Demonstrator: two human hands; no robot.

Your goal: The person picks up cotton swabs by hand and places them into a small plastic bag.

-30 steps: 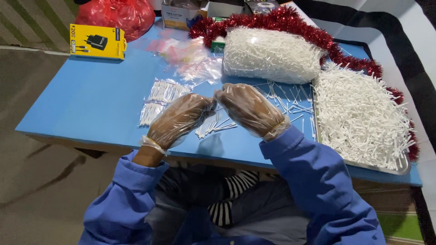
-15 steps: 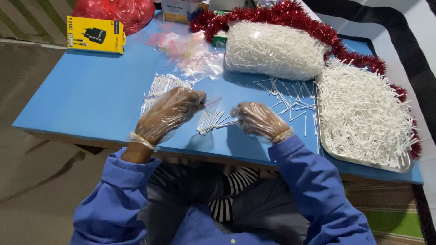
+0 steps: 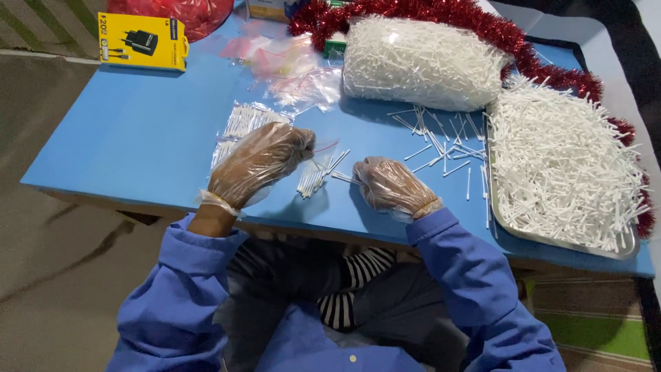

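Head view: the gloved left hand (image 3: 258, 165) is closed, its grip pinching a small clear bag (image 3: 311, 153) above the desk (image 3: 138, 131). The right hand (image 3: 391, 186) rests curled on the desk, its grip pinching a few white swabs (image 3: 342, 178). Between the grips lies a small swab bundle (image 3: 310, 184). Beyond the left grip lie filled bags (image 3: 241, 124); right of the right grip, a full tray (image 3: 620, 249) remains, so most appears left.
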